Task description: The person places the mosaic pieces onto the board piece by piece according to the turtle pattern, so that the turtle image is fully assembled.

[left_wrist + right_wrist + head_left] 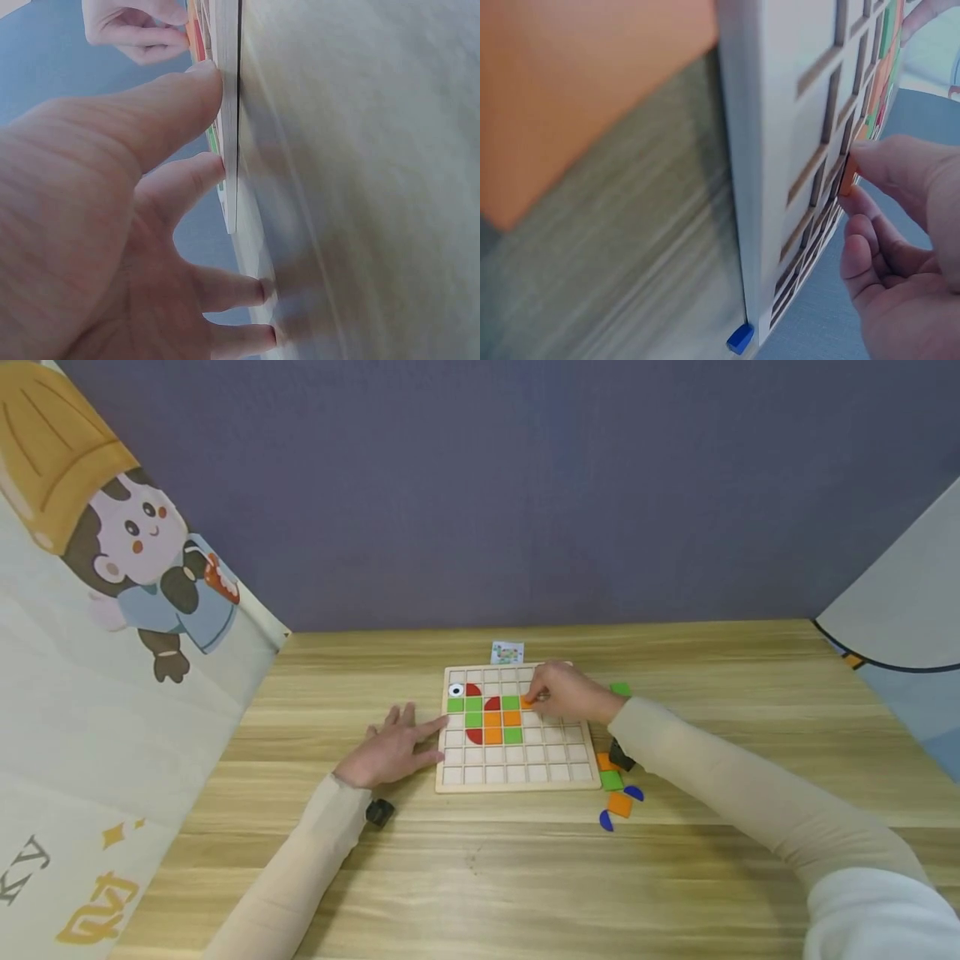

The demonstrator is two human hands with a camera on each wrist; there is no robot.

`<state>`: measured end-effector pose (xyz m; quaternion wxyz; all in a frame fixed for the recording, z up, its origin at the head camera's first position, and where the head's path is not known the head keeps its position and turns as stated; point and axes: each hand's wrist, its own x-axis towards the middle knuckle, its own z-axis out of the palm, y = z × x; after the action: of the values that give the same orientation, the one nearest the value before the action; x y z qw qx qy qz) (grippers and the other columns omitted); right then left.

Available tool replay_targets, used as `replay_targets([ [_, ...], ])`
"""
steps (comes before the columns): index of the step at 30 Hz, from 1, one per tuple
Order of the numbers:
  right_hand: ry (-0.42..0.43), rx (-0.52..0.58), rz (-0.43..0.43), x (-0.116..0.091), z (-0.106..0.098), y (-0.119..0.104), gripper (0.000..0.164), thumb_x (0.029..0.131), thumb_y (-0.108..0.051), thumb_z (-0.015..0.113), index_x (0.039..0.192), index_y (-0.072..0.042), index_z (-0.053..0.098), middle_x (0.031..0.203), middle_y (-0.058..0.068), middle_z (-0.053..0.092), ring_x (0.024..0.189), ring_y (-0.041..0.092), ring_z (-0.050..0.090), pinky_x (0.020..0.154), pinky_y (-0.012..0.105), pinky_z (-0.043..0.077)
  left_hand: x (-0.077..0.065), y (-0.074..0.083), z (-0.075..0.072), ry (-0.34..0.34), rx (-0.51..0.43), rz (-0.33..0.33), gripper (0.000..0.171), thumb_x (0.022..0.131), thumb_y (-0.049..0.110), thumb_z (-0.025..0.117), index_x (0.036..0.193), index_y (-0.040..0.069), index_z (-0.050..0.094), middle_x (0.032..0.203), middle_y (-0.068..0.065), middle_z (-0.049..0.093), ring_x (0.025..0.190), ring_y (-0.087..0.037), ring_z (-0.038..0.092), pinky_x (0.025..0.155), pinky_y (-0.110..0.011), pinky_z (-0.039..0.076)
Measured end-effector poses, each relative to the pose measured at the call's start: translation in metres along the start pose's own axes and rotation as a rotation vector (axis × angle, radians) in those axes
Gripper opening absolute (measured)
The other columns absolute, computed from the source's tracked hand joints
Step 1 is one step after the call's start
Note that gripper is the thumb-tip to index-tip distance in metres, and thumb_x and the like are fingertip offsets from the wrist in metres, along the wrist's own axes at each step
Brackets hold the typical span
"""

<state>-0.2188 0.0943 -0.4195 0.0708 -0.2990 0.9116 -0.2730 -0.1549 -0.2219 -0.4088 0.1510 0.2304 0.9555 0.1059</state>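
A wooden grid board [558, 773] lies on the table, part of its cells filled with green, orange and red tiles and a white eye tile [456, 691]. My right hand [564, 690] pinches an orange square tile [848, 177] between thumb and forefinger, at a cell just right of a green tile [510, 702]. My left hand [392, 748] is spread at the board's left edge. Its thumb and forefinger touch the board's rim [230, 150], while the other fingertips rest on the table.
Loose tiles lie right of the board: an orange square [619, 804], a green square [612, 780] and blue half-round pieces [633, 793]. Some are partly covered by the right forearm. A small picture card [507, 652] lies behind the board. A dark wall [525, 493] rises behind the table.
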Motion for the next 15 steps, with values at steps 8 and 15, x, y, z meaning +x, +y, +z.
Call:
replay_targets([
  [8,-0.022,-0.004,-0.013,0.006,-0.008,0.007,0.012,0.084,-0.009,0.072,0.095,-0.009,0.076,0.088,-0.003,0.061,0.081,0.013,0.054,0.071,0.030,0.048,0.007,0.003,-0.001,0.011,-0.021,-0.020,0.061,0.094,0.052,0.049,0.148,0.030,0.032,0.151,-0.031,0.008,0.135,-0.052,0.007,0.096,-0.075,0.015],
  [15,-0.049,-0.022,-0.052,0.008,-0.017,0.014,0.011,0.086,-0.010,0.069,0.096,-0.008,0.075,0.089,-0.001,0.060,0.084,0.015,0.054,0.075,0.032,0.050,0.015,0.006,0.000,0.027,-0.007,-0.028,0.062,0.093,0.053,0.049,0.148,0.030,0.032,0.150,-0.031,0.010,0.135,-0.052,0.009,0.095,-0.075,0.017],
])
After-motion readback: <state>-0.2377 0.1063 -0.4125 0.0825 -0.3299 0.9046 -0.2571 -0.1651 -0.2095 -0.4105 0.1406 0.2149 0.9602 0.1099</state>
